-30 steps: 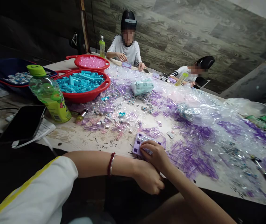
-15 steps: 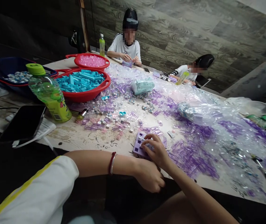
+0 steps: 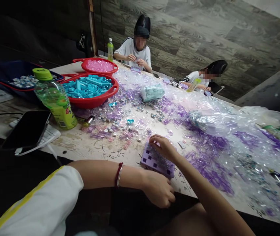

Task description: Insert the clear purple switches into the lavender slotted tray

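Observation:
A lilac block (image 3: 150, 161) with square dark holes lies near the table's front edge. My right hand (image 3: 164, 147) reaches over its far side, fingers bent down and close together; what they hold, if anything, is too small to make out. My left hand (image 3: 158, 189) is curled at the table edge, just in front of the block, with its fingertips turned down and what is inside hidden. Clear purple plastic pieces (image 3: 210, 173) are heaped to the right of the block, and small white and pink bits lie beyond it.
At the left stand a green-capped bottle (image 3: 56, 101), a phone (image 3: 27, 129) and a red basket (image 3: 90, 101) of blue pieces. A soft pack (image 3: 152, 92) lies mid-table. Two people (image 3: 136, 54) sit across. Plastic bags (image 3: 218, 114) cover the right side.
My right hand has moved from the block's middle to its far left part, uncovering more of the near holes. My left hand has barely moved. The view has shifted slightly.

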### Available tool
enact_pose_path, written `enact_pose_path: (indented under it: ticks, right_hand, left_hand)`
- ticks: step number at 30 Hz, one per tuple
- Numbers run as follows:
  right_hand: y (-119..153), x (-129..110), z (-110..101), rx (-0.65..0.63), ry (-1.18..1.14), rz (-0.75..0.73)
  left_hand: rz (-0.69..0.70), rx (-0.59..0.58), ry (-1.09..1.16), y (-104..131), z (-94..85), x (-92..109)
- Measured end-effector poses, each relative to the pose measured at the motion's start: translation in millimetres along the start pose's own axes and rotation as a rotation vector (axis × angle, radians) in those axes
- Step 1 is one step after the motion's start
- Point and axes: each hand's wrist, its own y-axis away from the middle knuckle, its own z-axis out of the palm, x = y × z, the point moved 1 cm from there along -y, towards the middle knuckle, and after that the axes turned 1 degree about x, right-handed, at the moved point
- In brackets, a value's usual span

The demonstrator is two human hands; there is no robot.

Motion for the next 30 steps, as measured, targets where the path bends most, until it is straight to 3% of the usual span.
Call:
enact_pose_path:
  ticks: [4,13,20,30]
  right_hand:
    - [-2.0,3.4,-5.3,-0.108,-0.039,-0.037]
    - [-8.2,6.2,-9.1,-0.187,-0.074,-0.012]
    - [-4.2,5.6,-8.0,-0.134,-0.041,0.016]
    - [0.2,-4.2,-8.6,-0.062,0.120,-0.033]
  left_hand:
    - [0.007,0.028,0.004,0.2,1.0,0.0]
    - [-0.001,0.001,0.001,-0.2,-2.6,-0.5]
    - [-0.002,-0.052,0.022,-1.0,-4.3,-0.1]
    - [0.020,0.057,-0.013,1.2,2.9,-0.8]
